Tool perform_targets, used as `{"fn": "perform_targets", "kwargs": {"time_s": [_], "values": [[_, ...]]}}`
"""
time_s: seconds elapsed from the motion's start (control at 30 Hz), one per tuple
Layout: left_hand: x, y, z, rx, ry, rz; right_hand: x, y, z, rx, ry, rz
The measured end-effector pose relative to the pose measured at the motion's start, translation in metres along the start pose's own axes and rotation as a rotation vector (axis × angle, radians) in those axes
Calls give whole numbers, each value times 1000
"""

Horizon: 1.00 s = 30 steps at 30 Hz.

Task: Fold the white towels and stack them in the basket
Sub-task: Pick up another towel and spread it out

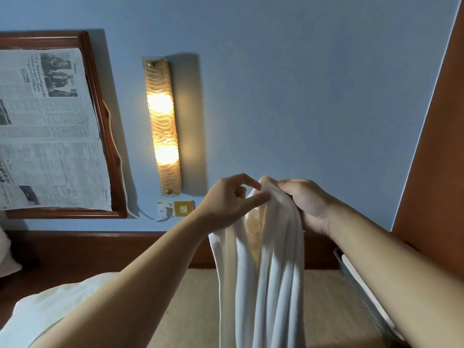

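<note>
A white towel (266,272) hangs bunched in long folds from both my hands, held up in front of the blue wall. My right hand (305,203) grips its top edge in a curled fist. My left hand (229,197) pinches the same top edge between thumb and forefinger, just left of the right hand. The towel's lower end runs out of view at the bottom. A grey mesh basket (364,295) sits at the lower right, partly hidden behind my right forearm, with something white inside it.
A lit wall lamp (162,126) hangs left of my hands above a socket (183,208). A wooden frame covered with newspaper (47,126) is at far left. White bedding (57,305) lies lower left, a beige surface (198,310) below, a brown wooden panel (437,159) at right.
</note>
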State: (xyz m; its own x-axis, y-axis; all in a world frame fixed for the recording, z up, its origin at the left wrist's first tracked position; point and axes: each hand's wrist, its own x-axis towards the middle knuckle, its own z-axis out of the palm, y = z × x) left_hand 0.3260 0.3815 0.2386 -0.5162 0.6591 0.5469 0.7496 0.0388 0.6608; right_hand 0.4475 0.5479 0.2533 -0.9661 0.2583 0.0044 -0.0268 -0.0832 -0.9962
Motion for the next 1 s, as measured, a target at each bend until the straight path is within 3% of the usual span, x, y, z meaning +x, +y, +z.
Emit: {"fn": "perform_targets", "kwargs": {"time_s": [0.13,0.33,0.53,0.7,0.9,1.0], "values": [[-2,0,9,50,80,54,-3,-4,-8,7,-15,-34],[-3,-5,19,276,39,34,-10,0,-10,0,-53,-46],[-7,-14,23,152,-19,-79,-10,12,-14,-11,-111,8],[-10,-24,5,116,109,-102,-11,21,-28,-388,67,-22],[-10,-18,-9,168,138,-2,-10,30,-25,-570,-16,-37],[-11,-13,-15,239,109,46,-1,35,-19,-841,81,-161]]}}
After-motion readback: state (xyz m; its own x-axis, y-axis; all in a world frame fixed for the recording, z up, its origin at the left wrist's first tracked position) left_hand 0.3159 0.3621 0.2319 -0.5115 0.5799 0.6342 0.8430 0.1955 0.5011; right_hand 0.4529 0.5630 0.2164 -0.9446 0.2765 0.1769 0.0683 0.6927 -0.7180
